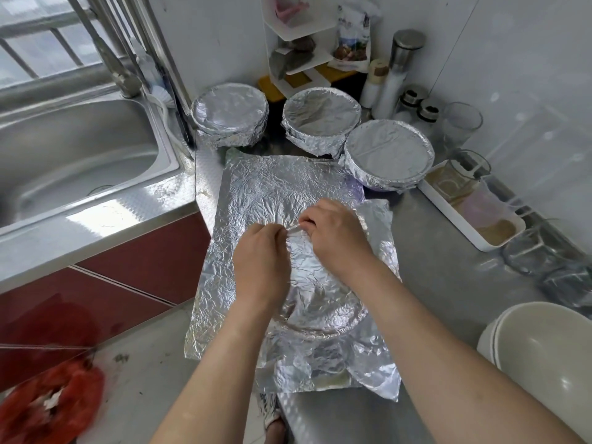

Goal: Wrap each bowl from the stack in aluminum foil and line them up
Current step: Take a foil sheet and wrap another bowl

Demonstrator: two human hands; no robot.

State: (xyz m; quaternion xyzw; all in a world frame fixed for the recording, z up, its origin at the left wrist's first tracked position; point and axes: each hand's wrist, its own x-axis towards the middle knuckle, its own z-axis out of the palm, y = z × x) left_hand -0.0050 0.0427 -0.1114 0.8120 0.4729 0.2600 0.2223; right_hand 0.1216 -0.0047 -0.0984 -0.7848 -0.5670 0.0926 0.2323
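A large crinkled foil sheet (275, 190) lies over a bowl on the steel counter; the bowl's round rim (323, 328) shows through the foil near me. My left hand (261, 257) and my right hand (336, 238) meet over the middle of the sheet, and each pinches a fold of foil. Three foil-wrapped bowls stand at the back: one at the left (230, 115), one in the middle (321, 118), one at the right (388, 153). A stack of bare cream bowls (544, 357) sits at the lower right.
A steel sink (73, 155) with a tap lies to the left. Jars, glasses and a white tray (471, 206) line the right wall, with a rack (298, 36) in the corner. A red bag (48, 402) lies on the floor at lower left.
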